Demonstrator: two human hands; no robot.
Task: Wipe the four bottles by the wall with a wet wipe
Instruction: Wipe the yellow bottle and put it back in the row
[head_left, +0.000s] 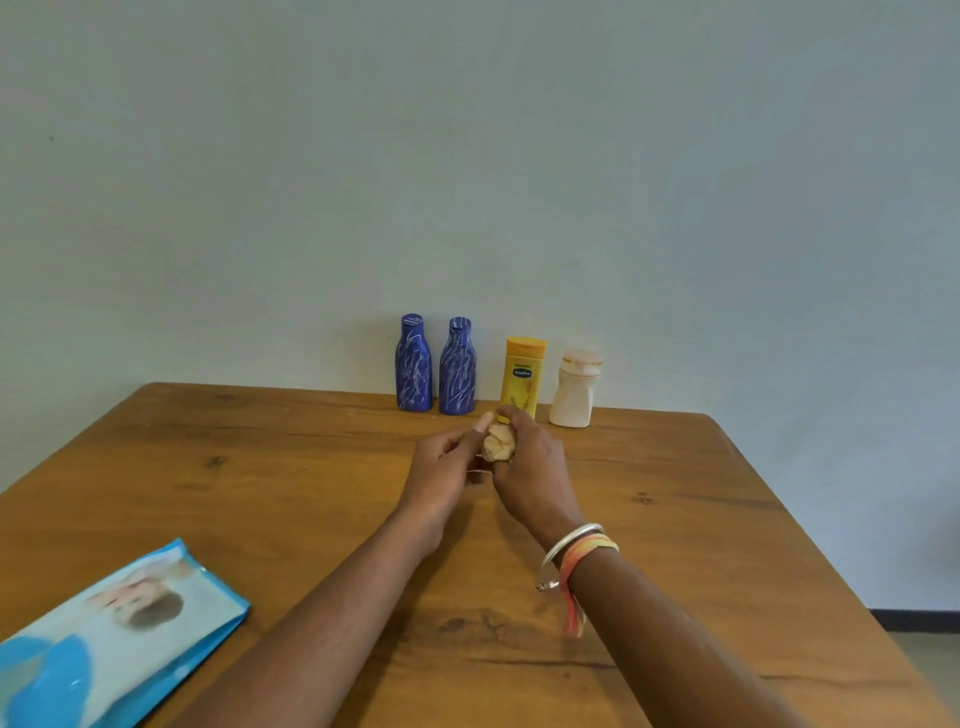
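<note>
Crumpled off-white wet wipe (498, 442) at frame centre, clutched in right hand (530, 467); left hand (444, 467) pinches its edge with fingertips. Just behind, along pale blue-grey wall (467, 156): two dark blue streaked bottles (414, 364) (457, 369), yellow plastic bottle (523, 376), cream squat bottle (575, 389), all upright. Brown wooden table (260, 467); blue wipes packet (114, 639) lower left. Silver bangle (569, 543) on right wrist.

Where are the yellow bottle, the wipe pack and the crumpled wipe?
yellow bottle (523, 374): head view, on its label.
wipe pack (119, 639): head view, on its printed top face.
crumpled wipe (498, 442): head view, on the wad between the hands.
</note>
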